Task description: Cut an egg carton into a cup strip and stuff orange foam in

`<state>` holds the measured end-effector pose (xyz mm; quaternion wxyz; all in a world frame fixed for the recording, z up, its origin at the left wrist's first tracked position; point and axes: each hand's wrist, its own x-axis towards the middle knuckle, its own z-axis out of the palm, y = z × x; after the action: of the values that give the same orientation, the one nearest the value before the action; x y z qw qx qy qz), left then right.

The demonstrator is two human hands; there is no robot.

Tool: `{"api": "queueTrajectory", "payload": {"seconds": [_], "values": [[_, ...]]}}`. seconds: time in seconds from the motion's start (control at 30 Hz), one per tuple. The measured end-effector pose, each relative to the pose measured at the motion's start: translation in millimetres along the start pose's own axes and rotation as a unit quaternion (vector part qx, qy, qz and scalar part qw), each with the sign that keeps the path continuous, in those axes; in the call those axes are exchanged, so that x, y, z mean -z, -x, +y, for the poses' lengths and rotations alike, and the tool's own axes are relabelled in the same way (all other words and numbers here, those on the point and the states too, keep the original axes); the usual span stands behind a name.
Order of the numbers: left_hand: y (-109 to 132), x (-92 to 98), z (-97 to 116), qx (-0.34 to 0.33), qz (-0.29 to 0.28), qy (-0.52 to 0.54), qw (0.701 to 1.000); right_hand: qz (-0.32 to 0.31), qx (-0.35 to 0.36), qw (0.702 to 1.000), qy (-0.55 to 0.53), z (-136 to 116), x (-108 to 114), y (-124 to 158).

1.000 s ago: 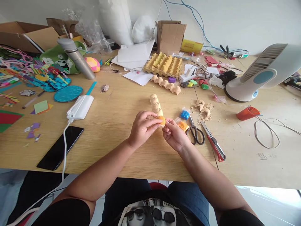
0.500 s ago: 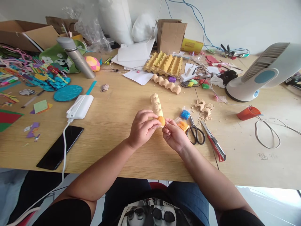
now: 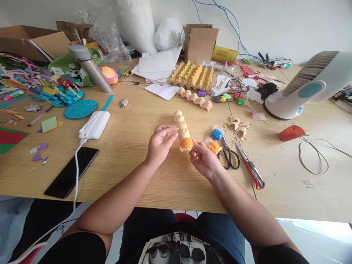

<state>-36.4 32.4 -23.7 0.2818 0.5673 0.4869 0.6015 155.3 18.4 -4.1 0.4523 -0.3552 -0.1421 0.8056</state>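
Note:
A bumpy strip cut from an egg carton (image 3: 182, 125) stretches away from me over the table. Its nearest bump carries a cap of orange clay (image 3: 186, 143). My right hand (image 3: 205, 158) pinches the near end of the strip at the right side of the orange bump. To the left of the strip is my left hand (image 3: 161, 143), with thumb and fingers apart and nothing between them. Close to my right hand lie a packet of orange clay (image 3: 214, 147), a packet of blue clay (image 3: 217, 134) and black-handled scissors (image 3: 228, 154).
A red utility knife (image 3: 253, 169) and torn carton scraps (image 3: 238, 126) lie to the right. Farther back are another carton strip (image 3: 195, 99) and a yellow egg tray (image 3: 191, 75). A phone (image 3: 71, 172) and white power bank (image 3: 94, 124) lie left; a white fan (image 3: 299, 88) stands right.
My left hand has let go of the orange clay and moved left, its fingers parting. More of the orange bump shows, and the strip's near end has shifted slightly left.

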Motion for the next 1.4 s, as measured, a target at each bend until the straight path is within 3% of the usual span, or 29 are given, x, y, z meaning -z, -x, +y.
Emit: {"api": "queueTrajectory", "payload": {"seconds": [0.17,0.3,0.53,0.77,1.13,1.27,1.33,1.4], "values": [[-1,-7.4,-9,0.192,0.01,0.159,0.968,0.002,-0.003,0.999,0.036,4,-1,0],[0,-9.6,-4,0.292,-0.024,0.25,0.923,-0.002,0.021,0.996,0.081,9,-1,2],[2,-8.7,4,0.271,-0.045,0.252,0.928,-0.004,0.022,0.995,0.099,11,0,1],[3,-13.4,4,0.243,-0.014,0.266,0.933,-0.007,0.021,0.995,0.096,11,-2,3],[5,-14.6,-4,0.223,-0.028,0.246,0.943,0.0,0.031,0.997,0.075,9,-4,4],[5,-13.9,1,0.276,-0.005,0.31,0.91,-0.003,0.043,0.998,0.053,5,-4,5],[6,-13.9,8,0.321,-0.002,0.363,0.875,-0.007,0.051,0.997,0.049,3,-5,6],[8,-14.1,16,0.366,-0.04,0.404,0.837,-0.013,0.061,0.997,0.049,1,-5,7]]}}
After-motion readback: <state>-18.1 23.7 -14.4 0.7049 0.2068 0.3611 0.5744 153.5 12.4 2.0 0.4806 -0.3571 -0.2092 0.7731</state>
